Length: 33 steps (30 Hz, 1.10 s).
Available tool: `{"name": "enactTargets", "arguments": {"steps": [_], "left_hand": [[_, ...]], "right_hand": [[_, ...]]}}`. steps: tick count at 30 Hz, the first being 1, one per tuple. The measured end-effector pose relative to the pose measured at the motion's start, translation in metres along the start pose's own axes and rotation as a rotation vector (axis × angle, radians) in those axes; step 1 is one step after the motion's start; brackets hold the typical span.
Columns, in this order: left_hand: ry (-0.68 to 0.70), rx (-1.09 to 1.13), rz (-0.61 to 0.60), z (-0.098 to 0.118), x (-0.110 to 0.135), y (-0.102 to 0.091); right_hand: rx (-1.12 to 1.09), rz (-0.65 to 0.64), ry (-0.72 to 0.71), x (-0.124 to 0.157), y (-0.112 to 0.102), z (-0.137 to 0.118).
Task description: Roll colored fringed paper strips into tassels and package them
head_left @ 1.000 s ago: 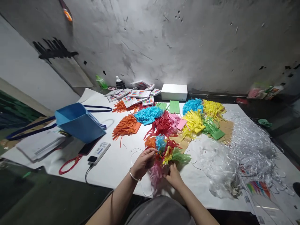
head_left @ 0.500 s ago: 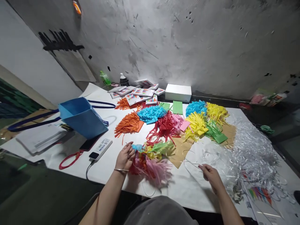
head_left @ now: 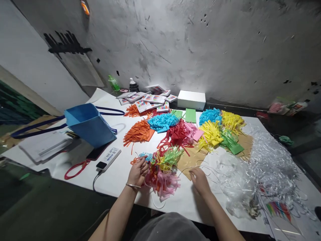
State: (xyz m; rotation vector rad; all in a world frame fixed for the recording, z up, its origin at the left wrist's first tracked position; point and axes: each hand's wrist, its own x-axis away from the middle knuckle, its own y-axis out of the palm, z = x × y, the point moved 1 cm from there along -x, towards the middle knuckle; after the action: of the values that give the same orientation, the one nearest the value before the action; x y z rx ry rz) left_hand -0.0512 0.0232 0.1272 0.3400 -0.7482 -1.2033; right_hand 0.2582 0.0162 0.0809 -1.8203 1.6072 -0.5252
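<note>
My left hand (head_left: 137, 172) is closed around the left end of a bundle of mixed paper tassels (head_left: 163, 169) in pink, red, yellow, green and blue, which lies on the white table (head_left: 120, 174). To the bundle's right, my right hand (head_left: 199, 180) pinches a thin white string (head_left: 188, 167) that curves over a brown paper sheet (head_left: 192, 159). A bangle is on my left wrist.
Piles of fringed paper lie behind: orange (head_left: 137, 132), blue (head_left: 163, 121), red (head_left: 179, 134), yellow (head_left: 212, 130), green (head_left: 230, 140). A heap of clear shredded plastic (head_left: 271, 160) fills the right. A blue bag (head_left: 89, 124), power bank (head_left: 109, 157), phone, white box (head_left: 191, 99) and card packs (head_left: 147, 100) stand at left and back.
The tassel bundle went from held upright in both hands to lying on the table in my left hand. My right hand reached right to the string, then came back toward the bundle.
</note>
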Motion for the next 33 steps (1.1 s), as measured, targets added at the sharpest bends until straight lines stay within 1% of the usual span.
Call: {"name": "enactTargets", "arguments": {"steps": [1, 3, 5, 7, 9, 11, 13, 14, 17, 19, 22, 23, 24, 25, 27, 28, 29, 31, 33], "left_hand": [[-0.003, -0.007, -0.002, -0.001, 0.002, -0.001], [-0.003, -0.025, -0.004, -0.002, 0.007, -0.002], [-0.014, -0.054, -0.015, -0.004, 0.013, -0.004], [-0.026, -0.089, -0.031, -0.004, 0.018, -0.007], [-0.013, -0.135, -0.035, -0.002, 0.023, -0.012], [0.031, -0.222, -0.019, 0.004, 0.027, -0.019], [0.093, -0.377, -0.015, 0.012, 0.032, -0.025], [0.13, -0.477, -0.035, 0.016, 0.034, -0.026], [0.217, -0.8, -0.182, 0.026, 0.043, -0.02], [0.211, -0.998, -0.311, 0.032, 0.048, -0.01], [0.157, -1.179, -0.489, 0.038, 0.05, 0.007], [0.153, -1.199, -0.525, 0.039, 0.048, 0.012], [0.164, -1.205, -0.526, 0.039, 0.045, 0.017], [0.185, -1.201, -0.493, 0.038, 0.042, 0.021], [0.228, -1.173, -0.378, 0.032, 0.033, 0.029], [0.239, -1.146, -0.329, 0.027, 0.028, 0.033], [0.242, -1.109, -0.299, 0.022, 0.025, 0.036], [0.243, -1.032, -0.281, 0.011, 0.021, 0.043], [0.26, -0.974, -0.247, 0.004, 0.02, 0.047]], "right_hand": [[-0.025, -0.05, -0.047, -0.011, 0.017, -0.015], [-0.063, -0.11, -0.103, -0.03, 0.047, -0.04], [-0.089, -0.139, -0.12, -0.044, 0.07, -0.059], [-0.113, -0.165, -0.119, -0.053, 0.083, -0.07], [-0.148, -0.191, -0.11, -0.058, 0.084, -0.074], [-0.197, -0.209, -0.093, -0.059, 0.074, -0.073], [-0.257, -0.232, -0.073, -0.058, 0.052, -0.069], [-0.288, -0.251, -0.066, -0.056, 0.039, -0.067], [-0.351, -0.3, -0.058, -0.047, -0.003, -0.064], [-0.396, -0.336, -0.031, -0.038, -0.027, -0.064], [-0.57, -0.476, 0.116, -0.029, -0.049, -0.064], [-0.631, -0.487, 0.174, -0.028, -0.052, -0.064], [-0.676, -0.464, 0.222, -0.028, -0.054, -0.063], [-0.699, -0.414, 0.253, -0.03, -0.054, -0.062], [-0.72, -0.314, 0.29, -0.034, -0.05, -0.059], [-0.727, -0.297, 0.3, -0.036, -0.047, -0.057], [-0.731, -0.3, 0.307, -0.037, -0.045, -0.056], [-0.732, -0.328, 0.313, -0.037, -0.042, -0.055], [-0.731, -0.368, 0.31, -0.034, -0.043, -0.053]]}}
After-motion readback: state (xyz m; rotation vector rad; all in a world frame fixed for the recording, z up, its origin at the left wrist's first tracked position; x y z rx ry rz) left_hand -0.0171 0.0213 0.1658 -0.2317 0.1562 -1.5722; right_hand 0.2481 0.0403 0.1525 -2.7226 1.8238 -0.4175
